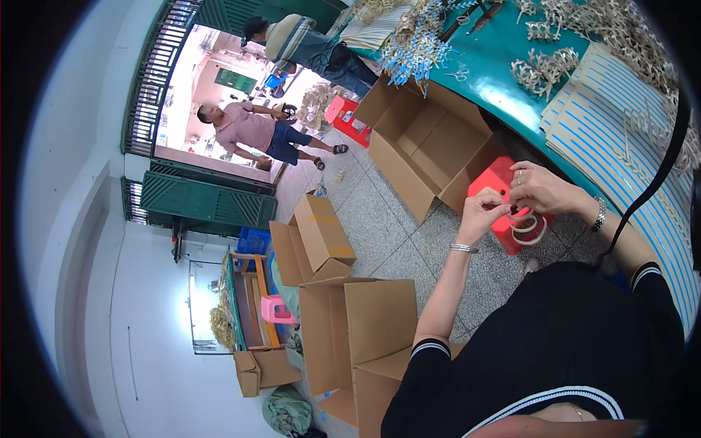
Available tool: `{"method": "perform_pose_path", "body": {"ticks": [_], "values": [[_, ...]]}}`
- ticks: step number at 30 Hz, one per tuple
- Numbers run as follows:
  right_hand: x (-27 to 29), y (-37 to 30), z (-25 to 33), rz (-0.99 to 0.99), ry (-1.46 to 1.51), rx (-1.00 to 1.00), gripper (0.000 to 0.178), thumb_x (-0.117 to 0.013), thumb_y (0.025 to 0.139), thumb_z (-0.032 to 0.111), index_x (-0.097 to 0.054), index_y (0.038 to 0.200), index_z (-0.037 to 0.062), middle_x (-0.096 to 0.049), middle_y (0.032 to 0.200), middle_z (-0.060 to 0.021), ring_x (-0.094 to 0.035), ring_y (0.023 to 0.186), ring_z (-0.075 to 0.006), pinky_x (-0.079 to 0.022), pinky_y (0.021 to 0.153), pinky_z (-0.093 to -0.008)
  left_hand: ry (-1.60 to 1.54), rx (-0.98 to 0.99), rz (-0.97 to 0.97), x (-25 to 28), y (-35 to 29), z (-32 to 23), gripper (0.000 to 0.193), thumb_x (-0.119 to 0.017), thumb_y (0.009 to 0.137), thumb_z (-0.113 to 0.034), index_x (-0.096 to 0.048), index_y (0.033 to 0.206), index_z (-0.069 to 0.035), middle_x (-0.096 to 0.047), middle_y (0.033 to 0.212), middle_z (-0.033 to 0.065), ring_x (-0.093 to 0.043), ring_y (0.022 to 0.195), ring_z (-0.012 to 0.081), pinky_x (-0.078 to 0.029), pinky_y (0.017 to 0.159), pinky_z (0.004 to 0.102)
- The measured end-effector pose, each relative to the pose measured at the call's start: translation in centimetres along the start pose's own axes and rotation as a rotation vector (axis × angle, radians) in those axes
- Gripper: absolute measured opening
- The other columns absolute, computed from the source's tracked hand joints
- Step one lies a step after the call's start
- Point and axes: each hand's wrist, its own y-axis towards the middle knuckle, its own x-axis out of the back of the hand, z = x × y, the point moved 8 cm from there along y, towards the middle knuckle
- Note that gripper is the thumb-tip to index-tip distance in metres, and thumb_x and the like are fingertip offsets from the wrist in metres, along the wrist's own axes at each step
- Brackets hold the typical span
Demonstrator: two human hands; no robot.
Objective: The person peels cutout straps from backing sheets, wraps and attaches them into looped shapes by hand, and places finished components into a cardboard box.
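My left hand (483, 213), with a silver bracelet at the wrist, is closed in a pinch. Close against it, my right hand (540, 188) also has its fingers pinched together; it wears a ring and a metal watch or bracelet. Between and just below the fingertips hangs a cream-coloured coiled strip (539, 235), curled into loops. A small dark bit shows at the fingertips, too small to name. Behind the hands stands a red plastic stool (491, 177), partly covered by them.
A green-topped table (504, 95) on the right bears blue-striped sheets (591, 109), braided strips (548, 71) and scissors (458, 71). Open cardboard boxes (409, 164) stand on the tiled floor, with another box (380, 321) near my left arm. Two people (252, 131) are by the doorway.
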Motion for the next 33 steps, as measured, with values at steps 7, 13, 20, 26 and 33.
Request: {"method": "perform_pose_path", "body": {"ticks": [7, 13, 20, 26, 33], "values": [[0.9, -2.3, 1.1, -0.023, -0.078, 0.131, 0.003, -0.064, 0.071, 0.007, -0.063, 0.074, 0.0059, -0.056, 0.07, -0.0057, -0.057, 0.077, -0.0223, -0.031, 0.103, -0.046, -0.139, 0.112, 0.038, -2.9, -1.6, -0.7, 0.009, -0.066, 0.08, -0.006, -0.065, 0.076, 0.003, -0.057, 0.076, 0.0019, -0.052, 0.072, 0.0083, -0.041, 0.066, 0.0214], [1.8, -3.9, 1.5, -0.034, 0.067, 0.164, 0.004, -0.064, 0.071, 0.007, -0.064, 0.075, 0.0065, -0.053, 0.067, -0.0043, -0.055, 0.074, -0.0215, -0.03, 0.104, -0.0472, -0.302, 0.097, 0.093, -5.3, -2.2, -1.3, 0.011, -0.065, 0.081, -0.006, -0.063, 0.075, 0.002, -0.057, 0.076, 0.0025, -0.049, 0.068, 0.0081, -0.039, 0.063, 0.0225], [2.3, -5.2, 1.5, -0.013, 0.142, 0.167, 0.007, -0.066, 0.071, 0.011, -0.062, 0.074, 0.0059, -0.049, 0.065, -0.0024, -0.053, 0.073, -0.0201, -0.03, 0.104, -0.0471, -0.197, 0.082, 0.212, -6.6, -2.2, -2.3, 0.014, -0.065, 0.082, -0.01, -0.063, 0.074, 0.001, -0.055, 0.075, 0.0018, -0.048, 0.067, 0.0066, -0.037, 0.059, 0.0213], [2.6, -5.4, 1.7, 0.015, 0.128, 0.157, 0.006, -0.065, 0.071, 0.009, -0.06, 0.071, 0.005, -0.05, 0.066, -0.0018, -0.053, 0.074, -0.0195, -0.03, 0.104, -0.0469, -0.193, 0.07, 0.247, -7.1, -2.7, -3.7, 0.015, -0.064, 0.084, -0.011, -0.063, 0.077, 0.002, -0.055, 0.076, 0.0013, -0.051, 0.07, 0.0065, -0.04, 0.061, 0.0203], [1.9, -5.4, 2.2, 0.02, 0.155, 0.148, 0.004, -0.064, 0.072, 0.007, -0.061, 0.07, 0.0052, -0.053, 0.066, -0.0012, -0.054, 0.074, -0.0188, -0.029, 0.104, -0.0455, -0.142, 0.032, 0.198, -7.0, -3.0, -3.0, 0.014, -0.063, 0.083, -0.01, -0.062, 0.076, 0.001, -0.055, 0.074, 0.0009, -0.05, 0.068, 0.0063, -0.038, 0.059, 0.0209]]}}
